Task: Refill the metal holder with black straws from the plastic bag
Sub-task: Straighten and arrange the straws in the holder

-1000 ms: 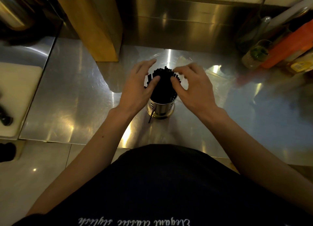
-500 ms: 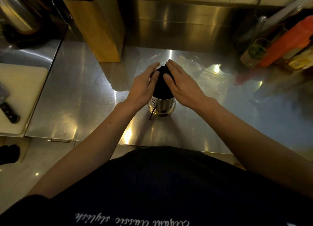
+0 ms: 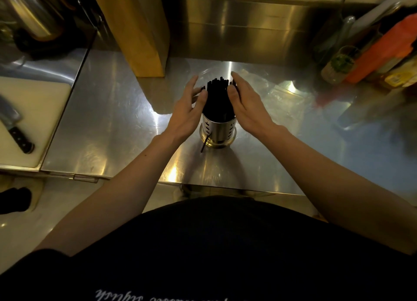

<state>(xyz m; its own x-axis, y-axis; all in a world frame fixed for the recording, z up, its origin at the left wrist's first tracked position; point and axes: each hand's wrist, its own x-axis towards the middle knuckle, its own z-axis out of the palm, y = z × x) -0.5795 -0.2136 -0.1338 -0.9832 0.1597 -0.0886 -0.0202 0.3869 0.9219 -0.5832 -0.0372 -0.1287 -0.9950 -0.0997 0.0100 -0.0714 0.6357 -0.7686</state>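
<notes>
One steel table. One white cutting board at its left edge, with one knife lying on it. One wooden block stands far, left of centre. One clear plastic bag lies flat on the table, just beyond and right of the holder.

One metal holder stands upright mid-table, packed with black straws. Too many to count; the tops stand above the rim. One stray straw leans at the holder's near-left base.

Two hands: left hand and right hand, both with fingers straight and palms facing in. They press the bundle from either side, with nothing gripped.
</notes>
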